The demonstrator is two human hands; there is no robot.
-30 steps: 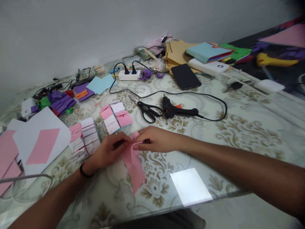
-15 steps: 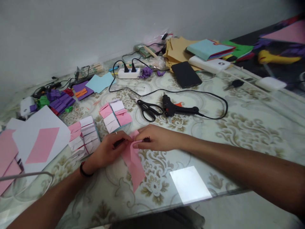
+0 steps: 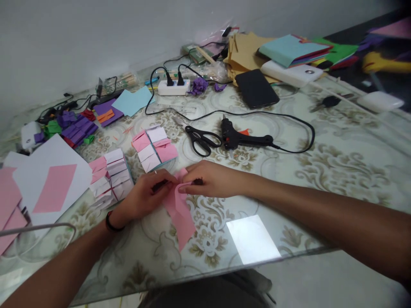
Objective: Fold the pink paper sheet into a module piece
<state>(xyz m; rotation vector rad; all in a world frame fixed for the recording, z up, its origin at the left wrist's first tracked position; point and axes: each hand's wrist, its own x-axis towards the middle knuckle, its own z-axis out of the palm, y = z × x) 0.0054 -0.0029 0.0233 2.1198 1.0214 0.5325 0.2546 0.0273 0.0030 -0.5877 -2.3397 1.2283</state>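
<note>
Both hands meet over a strip of pink paper [image 3: 180, 220] near the front of the table. My left hand [image 3: 149, 192] pinches its upper left side, and my right hand [image 3: 210, 179] grips the upper right, where the paper bends over. The strip's lower end hangs toward me in a pointed corner. Just beyond my left hand lie two blocks of folded pink and white paper, one farther off [image 3: 154, 149] and one to the left [image 3: 111, 177]. Black-handled scissors [image 3: 203, 139] and a black hot glue gun [image 3: 244, 137] rest past my right hand.
White paper sheets [image 3: 69, 149] with pink pieces lie at the left. Purple folded papers [image 3: 78, 130] sit behind them. A white power strip [image 3: 174, 88] stands by the wall, its black cable looping round the glue gun. A black tablet-like slab [image 3: 257, 89] lies at the back right.
The view has shifted slightly, so the table's things sit a little higher in the picture. Both hands keep their hold on the pink paper, with hardly any change in its shape.
</note>
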